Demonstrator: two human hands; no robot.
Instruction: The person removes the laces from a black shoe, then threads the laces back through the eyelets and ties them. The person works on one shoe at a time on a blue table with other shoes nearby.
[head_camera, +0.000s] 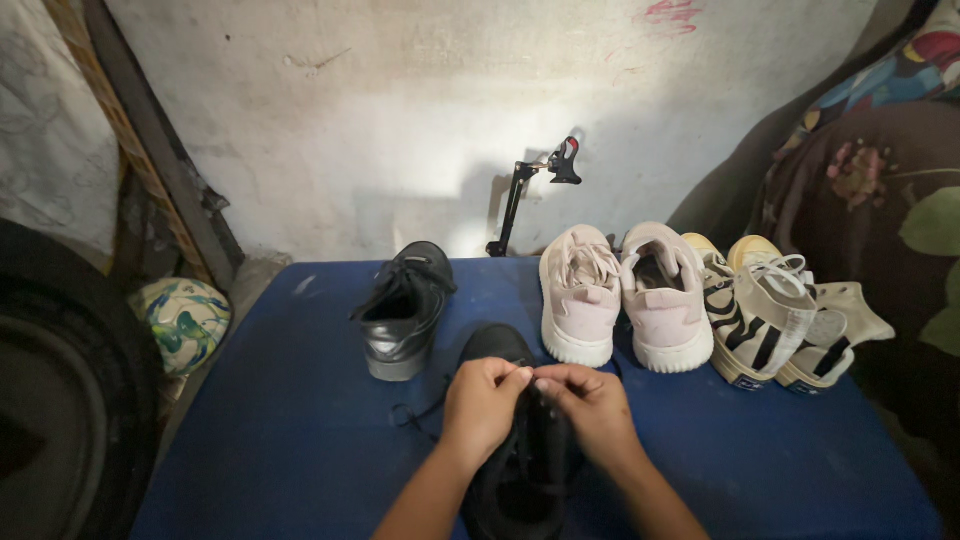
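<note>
Hands, left (483, 400) and right (592, 403), are pinching laces on one of two black leather shoes (520, 440), four pale sneakers (690, 300) crowding the blue counter (280, 430)'s far right edge.

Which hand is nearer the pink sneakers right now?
Right. The right hand works the black shoe just below the pink sneakers; the left hand sits farther left.
</note>
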